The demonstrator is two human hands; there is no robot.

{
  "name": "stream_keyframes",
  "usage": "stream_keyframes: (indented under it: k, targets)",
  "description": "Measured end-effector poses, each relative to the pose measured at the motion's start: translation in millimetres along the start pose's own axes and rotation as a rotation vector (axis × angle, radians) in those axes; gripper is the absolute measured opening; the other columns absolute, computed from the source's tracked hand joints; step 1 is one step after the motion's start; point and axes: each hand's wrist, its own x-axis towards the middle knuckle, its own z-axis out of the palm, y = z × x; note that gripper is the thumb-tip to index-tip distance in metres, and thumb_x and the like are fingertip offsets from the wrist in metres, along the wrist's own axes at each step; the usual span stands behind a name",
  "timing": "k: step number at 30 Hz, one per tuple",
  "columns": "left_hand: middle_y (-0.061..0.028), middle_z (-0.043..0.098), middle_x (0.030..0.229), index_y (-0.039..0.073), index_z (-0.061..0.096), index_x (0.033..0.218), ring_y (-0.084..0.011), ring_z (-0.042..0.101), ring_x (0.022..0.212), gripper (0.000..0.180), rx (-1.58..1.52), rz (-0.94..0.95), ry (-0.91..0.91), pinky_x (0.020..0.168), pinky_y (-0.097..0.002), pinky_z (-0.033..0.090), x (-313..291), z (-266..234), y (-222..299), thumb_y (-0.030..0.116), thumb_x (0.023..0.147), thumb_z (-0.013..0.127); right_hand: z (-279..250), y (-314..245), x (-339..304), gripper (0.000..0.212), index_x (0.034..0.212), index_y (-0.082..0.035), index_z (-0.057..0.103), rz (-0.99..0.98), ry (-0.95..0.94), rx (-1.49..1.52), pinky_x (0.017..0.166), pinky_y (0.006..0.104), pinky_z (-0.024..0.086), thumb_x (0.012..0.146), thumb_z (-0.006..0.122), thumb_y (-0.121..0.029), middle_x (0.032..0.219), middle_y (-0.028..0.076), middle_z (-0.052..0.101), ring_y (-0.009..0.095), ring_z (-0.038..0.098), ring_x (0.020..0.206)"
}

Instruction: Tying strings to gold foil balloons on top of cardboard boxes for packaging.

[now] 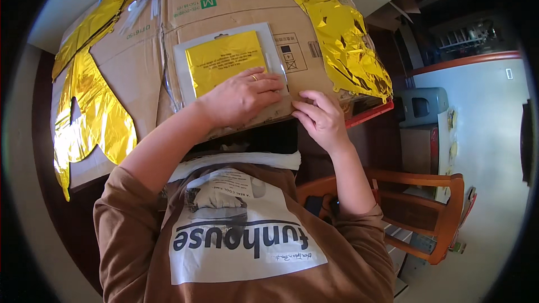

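Note:
A clear plastic package [182, 73] with a folded gold foil balloon [216, 59] inside lies on a flattened cardboard box [135, 50] in front of me. My left hand [244, 96] rests flat across the lower part of this package, fingers pointing right, a ring on one of them. Just to its right, by the near edge of the cardboard, my right hand [324, 118] has its thumb and forefinger brought together in a pinch. What sits between those fingertips is too small to make out.
Unfolded gold foil balloons lie on both sides, one at the left [101, 112] and another at the right [345, 33]. A red strip [369, 114] shows under the cardboard's right corner. A wooden chair [449, 219] stands at my right, with a grey-blue plastic case [426, 106] beyond.

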Motion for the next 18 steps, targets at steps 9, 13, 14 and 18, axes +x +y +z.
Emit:
stream_keyframes:
  k: [9, 13, 14, 18]
  targets:
    - [-0.0104, 0.06, 0.119, 0.006, 0.063, 0.11, -0.0266, 0.052, 0.121, 0.034, -0.114, -0.084, 0.032, 0.103, -0.0445, 0.04, -4, 3, 16, 0.004, 0.077, 0.064, -11, 1, 11, 0.025, 0.091, -0.006, 0.069, 0.019, -0.159, 0.095, 0.068, 0.0332, 0.048, 0.068, 0.077, -0.007, 0.091, 0.005, 0.06, 0.02, 0.059, 0.072]
    - [-0.01, 0.059, 0.12, 0.006, 0.063, 0.11, -0.0262, 0.052, 0.121, 0.033, -0.142, -0.109, 0.048, 0.104, -0.0453, 0.039, -3, 6, 16, 0.005, 0.077, 0.063, -7, 0, 12, 0.023, 0.088, -0.006, 0.065, -0.088, -0.108, -0.003, 0.07, 0.0344, 0.045, 0.068, 0.076, -0.007, 0.088, 0.004, 0.057, 0.022, 0.058, 0.076]
    - [-0.01, 0.059, 0.12, 0.006, 0.063, 0.11, -0.0262, 0.052, 0.122, 0.032, -0.136, -0.102, 0.041, 0.104, -0.0455, 0.039, -4, 7, 15, 0.005, 0.078, 0.063, -5, 1, 11, 0.022, 0.087, -0.006, 0.063, -0.112, -0.103, -0.018, 0.072, 0.0346, 0.044, 0.068, 0.075, -0.008, 0.087, 0.004, 0.055, 0.023, 0.058, 0.077]
    - [-0.0097, 0.059, 0.12, 0.005, 0.063, 0.11, -0.0263, 0.051, 0.122, 0.032, -0.116, -0.086, 0.016, 0.104, -0.0457, 0.039, -6, 8, 13, 0.006, 0.078, 0.063, -2, 3, 10, 0.018, 0.083, -0.005, 0.058, -0.172, -0.13, -0.029, 0.071, 0.0353, 0.044, 0.071, 0.072, -0.005, 0.086, 0.005, 0.054, 0.024, 0.056, 0.077]
